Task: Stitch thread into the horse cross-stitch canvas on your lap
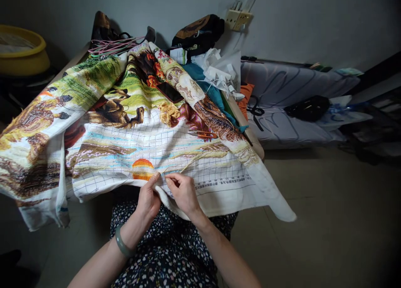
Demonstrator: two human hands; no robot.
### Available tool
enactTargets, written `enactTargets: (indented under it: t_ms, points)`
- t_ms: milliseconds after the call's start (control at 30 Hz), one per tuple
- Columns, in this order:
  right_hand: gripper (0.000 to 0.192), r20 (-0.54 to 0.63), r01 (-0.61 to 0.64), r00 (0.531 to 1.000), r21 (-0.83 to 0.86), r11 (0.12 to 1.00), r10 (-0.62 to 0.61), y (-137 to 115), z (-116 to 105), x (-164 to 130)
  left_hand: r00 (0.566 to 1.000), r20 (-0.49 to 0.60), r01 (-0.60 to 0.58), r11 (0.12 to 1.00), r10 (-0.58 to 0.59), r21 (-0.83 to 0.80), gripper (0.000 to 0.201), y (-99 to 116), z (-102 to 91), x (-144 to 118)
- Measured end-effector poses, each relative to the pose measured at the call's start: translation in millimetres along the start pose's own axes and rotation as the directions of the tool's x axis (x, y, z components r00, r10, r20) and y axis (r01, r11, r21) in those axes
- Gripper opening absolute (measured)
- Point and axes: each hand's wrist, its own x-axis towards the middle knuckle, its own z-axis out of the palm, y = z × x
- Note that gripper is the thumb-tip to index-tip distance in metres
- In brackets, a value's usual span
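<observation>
A large cross-stitch cloth [103, 135] drapes over the table and down to my lap, its near part white with a printed grid. My left hand [148, 199] is closed on its near edge, thumb on top, just below a stitched orange sun [143, 169]. Close beside it, my right hand [183, 192] pinches thumb and forefinger together at the cloth's surface; what they hold is too small to make out. A thin pale yellow thread [191, 160] runs across the cloth near these fingers. Small orange-handled scissors [205, 134] lie on the fabric farther right.
On the cloth rest a dark phone [169, 92], a yellow thread bundle [169, 113] and brown thread skeins [117, 112]. Behind are pink cords [114, 45], a black bag [199, 35] and white cables [221, 75]. A yellow basin [23, 52] stands left; a covered sofa [275, 87] stands right.
</observation>
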Motion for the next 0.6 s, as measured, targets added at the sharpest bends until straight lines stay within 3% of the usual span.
enactTargets:
  t_ms: [400, 600]
  points:
    - [0.017, -0.011, -0.005, 1.000, -0.114, 0.993, 0.004, -7, 3, 3, 0.999, 0.006, -0.037, 0.999, 0.037, -0.007, 0.014, -2, -0.9, 0]
    - [0.011, 0.026, -0.208, 0.978, 0.167, 0.964, 0.207, 2, 12, -2, 0.996, -0.011, -0.082, 0.994, 0.083, 0.079, 0.020, -1, -1.1, 1]
